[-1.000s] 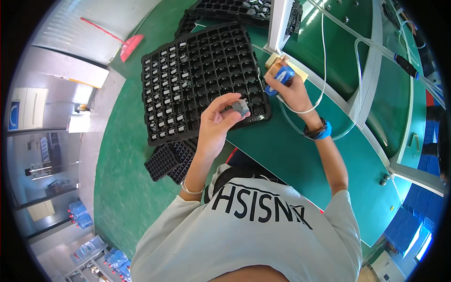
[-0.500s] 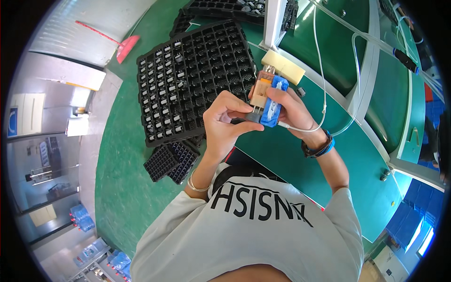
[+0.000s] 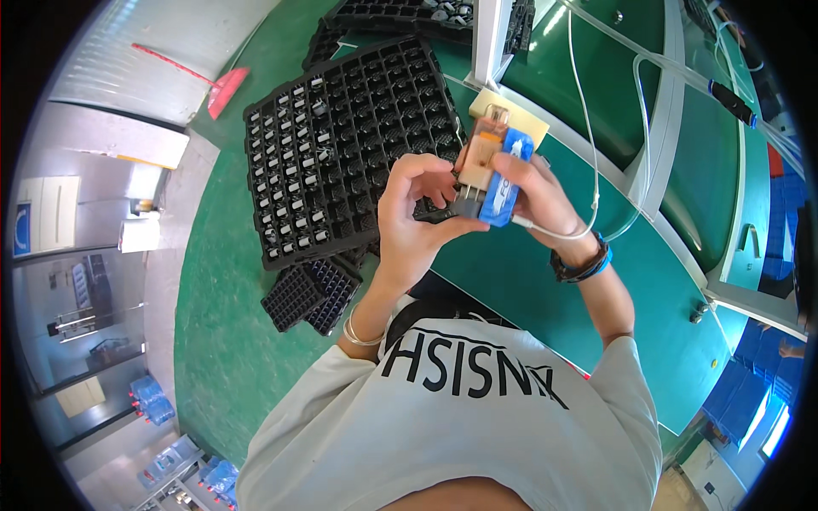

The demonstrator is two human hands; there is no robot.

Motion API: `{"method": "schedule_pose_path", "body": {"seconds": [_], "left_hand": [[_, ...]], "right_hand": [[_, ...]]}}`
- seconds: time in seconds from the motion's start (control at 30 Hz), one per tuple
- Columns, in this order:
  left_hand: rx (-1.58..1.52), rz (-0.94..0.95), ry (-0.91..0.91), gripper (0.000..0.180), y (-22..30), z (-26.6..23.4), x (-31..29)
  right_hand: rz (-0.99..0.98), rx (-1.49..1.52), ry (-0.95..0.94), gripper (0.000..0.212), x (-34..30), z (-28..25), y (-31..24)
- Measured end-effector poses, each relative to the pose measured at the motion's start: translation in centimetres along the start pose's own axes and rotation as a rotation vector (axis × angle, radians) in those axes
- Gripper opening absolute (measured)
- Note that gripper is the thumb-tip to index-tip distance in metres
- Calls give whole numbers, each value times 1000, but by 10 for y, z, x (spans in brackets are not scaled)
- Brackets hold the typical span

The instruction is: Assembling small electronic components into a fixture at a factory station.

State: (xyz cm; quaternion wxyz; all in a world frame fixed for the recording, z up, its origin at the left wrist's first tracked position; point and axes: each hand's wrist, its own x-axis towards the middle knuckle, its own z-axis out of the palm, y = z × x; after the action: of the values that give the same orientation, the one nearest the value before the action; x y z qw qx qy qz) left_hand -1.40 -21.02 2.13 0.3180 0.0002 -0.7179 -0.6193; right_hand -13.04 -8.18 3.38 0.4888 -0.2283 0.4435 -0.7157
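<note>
My right hand [image 3: 541, 192] is closed around a tan and blue handheld block [image 3: 509, 179], which has a clear orange end and a white cable running from its lower side. At its lower end is a small dark grey part [image 3: 466, 207] with thin metal pins pointing towards the tan section. My left hand [image 3: 413, 209] has its thumb against the grey part's underside. Its index and other fingers are bent and spread apart from the thumb, beside the block. Left of the hands lies a large black compartment tray [image 3: 358, 140], with small white-and-dark pieces filling its left columns.
A pale yellow block [image 3: 528, 128] lies on the green table [image 3: 545, 289] beyond my hands. The white cable [image 3: 588, 128] crosses the right side near white frame posts [image 3: 490, 43]. Smaller black trays [image 3: 294, 296] sit lower left. Another tray [image 3: 409, 15] holds parts at the far edge.
My left index finger has lifted from the grey part, widening the gap to the thumb. The tan and blue block has shifted slightly right and tilted.
</note>
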Motion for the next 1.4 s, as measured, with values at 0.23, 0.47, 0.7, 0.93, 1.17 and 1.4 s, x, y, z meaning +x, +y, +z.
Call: {"method": "schedule_pose_path", "body": {"seconds": [0.23, 0.47, 0.7, 0.93, 1.17, 1.4], "left_hand": [[113, -136, 184, 42, -10, -44, 0], [168, -208, 290, 30, -21, -89, -15], [190, -254, 322, 23, -30, -105, -23], [294, -276, 293, 20, -29, -115, -15], [999, -229, 69, 25, -34, -139, 9], [1194, -140, -21, 20, -64, -173, 34]], "right_hand": [[-393, -476, 541, 36, 33, -109, -2], [-459, -1206, 552, 38, 46, -112, 18], [-524, -1230, 570, 40, 46, -101, 19], [-454, -1262, 577, 46, 47, -103, 20], [-457, -1225, 574, 50, 45, -99, 19], [-466, -1226, 591, 47, 46, -100, 19]]}}
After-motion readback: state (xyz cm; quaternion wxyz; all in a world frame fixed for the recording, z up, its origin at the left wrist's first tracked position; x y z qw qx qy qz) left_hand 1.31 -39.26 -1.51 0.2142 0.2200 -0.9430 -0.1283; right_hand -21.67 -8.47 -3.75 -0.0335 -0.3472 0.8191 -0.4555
